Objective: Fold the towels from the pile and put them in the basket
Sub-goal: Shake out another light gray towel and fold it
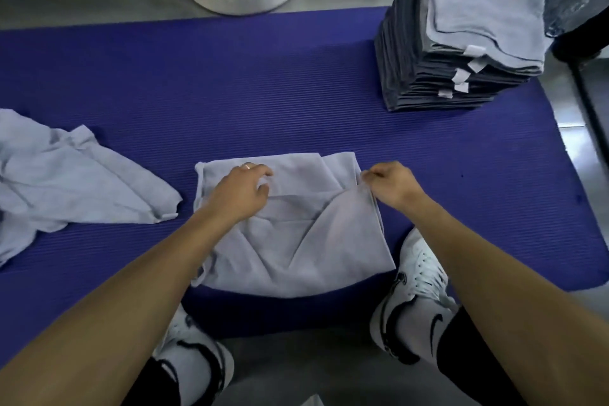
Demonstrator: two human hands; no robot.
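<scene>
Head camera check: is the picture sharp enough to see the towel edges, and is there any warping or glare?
Head view: soft overall, but the towel folds under both hands read clearly; wide-angle warping bends the mat edges and leans the stack; even light, with mild glare on the floor at right.

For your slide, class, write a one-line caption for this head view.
Both hands, left and right, fold a grey towel on the blue mat.
</scene>
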